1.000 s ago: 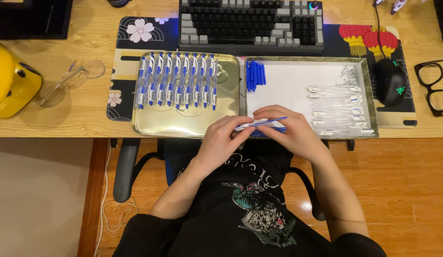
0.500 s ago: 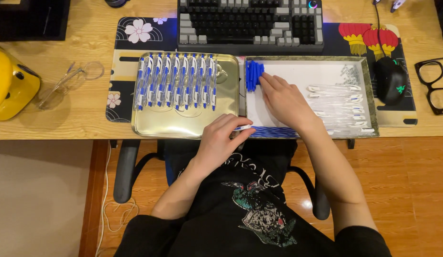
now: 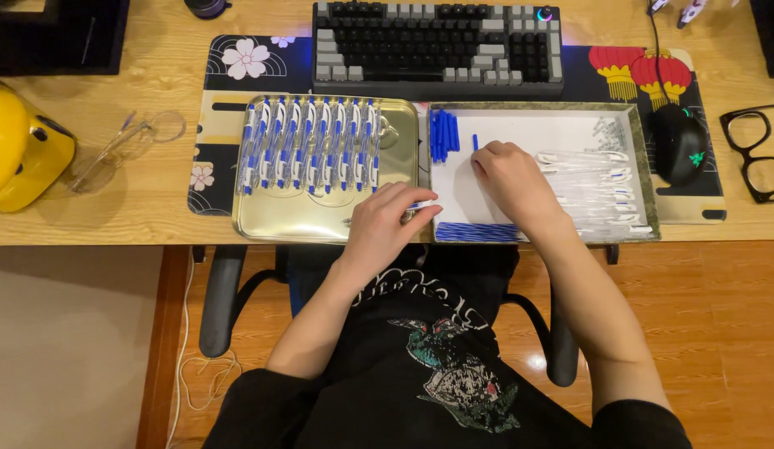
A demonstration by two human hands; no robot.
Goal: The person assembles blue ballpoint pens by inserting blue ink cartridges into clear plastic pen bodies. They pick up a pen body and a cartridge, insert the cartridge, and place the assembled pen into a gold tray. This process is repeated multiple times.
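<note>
Left hand (image 3: 387, 224) sits at the near edge of the gold tray (image 3: 320, 218), grip curled narrow around a pen (image 3: 420, 204); only its pale tip pokes out toward the white tray (image 3: 528, 125), so hard to say much about it. Right hand (image 3: 510, 176) is flat-ish inside the white tray, fingers reaching toward a loose little blue piece (image 3: 475, 142) just past the fingertips. Can't tell if that grip is pinching anything, the fingers hide it.

Around them: a row of finished blue-and-white pens (image 3: 312, 154) lies beyond the left grip in the gold tray, and a small stack of blue caps (image 3: 443, 135) sits just left of the right fingertips. Clear pen barrels (image 3: 595, 187) are piled to the right of the right hand, and blue refills (image 3: 477, 232) line the near edge under the wrist, partly covered by it.

Further out on the table (image 3: 113, 208): keyboard (image 3: 437, 46), black mouse (image 3: 677, 143), black glasses (image 3: 757, 154) cut off at the edge, clear safety glasses (image 3: 125, 150), and a yellow hard hat (image 3: 21, 158), also cut off
</note>
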